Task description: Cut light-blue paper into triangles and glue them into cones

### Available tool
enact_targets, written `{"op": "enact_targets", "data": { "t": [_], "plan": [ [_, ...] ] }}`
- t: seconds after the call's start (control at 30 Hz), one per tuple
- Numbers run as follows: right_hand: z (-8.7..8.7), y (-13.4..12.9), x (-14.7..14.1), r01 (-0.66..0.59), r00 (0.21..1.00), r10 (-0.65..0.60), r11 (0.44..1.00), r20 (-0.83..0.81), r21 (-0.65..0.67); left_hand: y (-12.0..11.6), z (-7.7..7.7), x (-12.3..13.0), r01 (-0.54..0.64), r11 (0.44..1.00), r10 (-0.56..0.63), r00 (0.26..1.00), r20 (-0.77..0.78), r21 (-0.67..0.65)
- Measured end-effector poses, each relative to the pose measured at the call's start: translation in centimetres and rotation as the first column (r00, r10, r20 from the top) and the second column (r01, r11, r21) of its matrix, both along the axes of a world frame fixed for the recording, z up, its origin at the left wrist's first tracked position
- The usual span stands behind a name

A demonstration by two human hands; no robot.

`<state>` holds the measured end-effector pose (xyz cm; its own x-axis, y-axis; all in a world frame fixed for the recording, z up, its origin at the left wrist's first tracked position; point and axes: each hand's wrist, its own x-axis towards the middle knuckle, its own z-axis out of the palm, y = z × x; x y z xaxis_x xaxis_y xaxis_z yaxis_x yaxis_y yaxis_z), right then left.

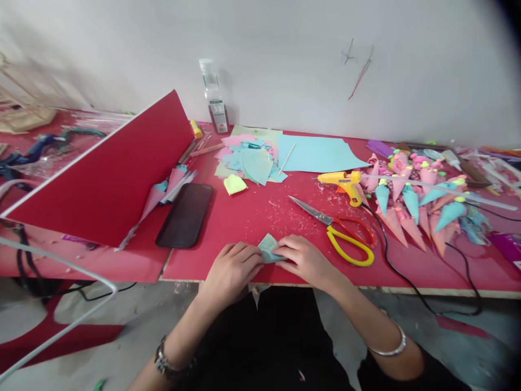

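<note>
A small light-blue piece of paper (pixel 268 247) lies at the front edge of the red table, between my two hands. My left hand (pixel 236 267) has its fingers closed on the left side of the paper. From the right, my right hand (pixel 303 260) pinches the same piece. Scissors (pixel 350 233) with red and yellow handles rest right of my right hand, blades pointing up and left. A black phone (pixel 185 215) lies beyond my left hand. Farther back are a yellow-green paper piece (pixel 235 184) and a pile of pink and blue cut pieces (pixel 255 163).
A yellow glue gun (pixel 345 184) with a black cord lies beside several pink and blue cones (pixel 411 202) at the right. A red board (pixel 122 168) stands at the left. Near the wall are a bottle (pixel 218 111) and a blue sheet (pixel 317 153).
</note>
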<state>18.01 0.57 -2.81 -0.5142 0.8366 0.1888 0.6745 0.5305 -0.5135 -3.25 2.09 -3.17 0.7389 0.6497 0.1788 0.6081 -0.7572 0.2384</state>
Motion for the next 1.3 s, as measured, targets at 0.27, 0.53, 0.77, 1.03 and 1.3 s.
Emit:
{"op": "enact_targets", "data": {
  "t": [0.27,0.53,0.77,1.03,1.3],
  "plan": [
    [-0.3,1.1,-0.5,0.083,0.992,-0.088,0.995,-0.095,-0.064,-0.5,-1.0,1.0,-0.197,0.979,0.201,0.973,0.111,-0.045],
    [-0.1,1.6,-1.3,0.179,0.982,-0.183,0.98,-0.036,-0.084,-1.4,-0.5,0.9,-0.402,0.915,0.399,0.913,0.082,0.02],
    [-0.9,1.2,-2.2,0.276,0.961,-0.276,0.961,0.029,0.0,-1.2,-0.7,0.8,-0.424,0.906,0.424,0.903,0.064,-0.017],
    [-0.9,0.9,-2.6,0.295,0.952,-0.299,0.953,0.068,0.062,-1.3,-0.9,0.0,-0.42,0.904,0.427,0.898,0.111,-0.08],
    [-1.0,0.9,-2.8,0.331,0.939,-0.336,0.94,0.073,0.078,-1.9,-0.4,0.5,-0.501,0.864,0.503,0.863,0.058,-0.045]
  ]
}}
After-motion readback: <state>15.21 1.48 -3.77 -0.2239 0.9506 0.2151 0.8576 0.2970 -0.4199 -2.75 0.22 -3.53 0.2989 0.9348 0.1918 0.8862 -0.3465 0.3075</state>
